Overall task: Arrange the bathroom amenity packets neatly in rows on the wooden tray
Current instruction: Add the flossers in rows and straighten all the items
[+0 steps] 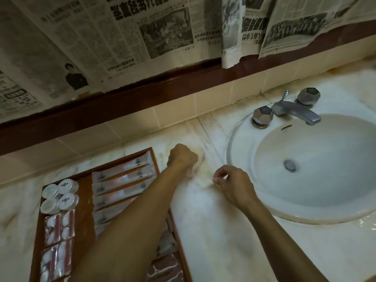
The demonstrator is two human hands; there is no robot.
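Both hands curl over pale, blurred clear packets (200, 176) on the marble counter (213, 231), left hand (183, 157) fisted, right hand (234, 184) pinching, while the wooden tray (86, 202) just left holds four round white tins (60, 195), five visible long sachets (124, 180) and four cotton-swab packets (59, 241).

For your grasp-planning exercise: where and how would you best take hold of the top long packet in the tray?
Pinch the long packet at its right end, coming from above on the sink side: it lies flat, and that end is likely easiest to reach.
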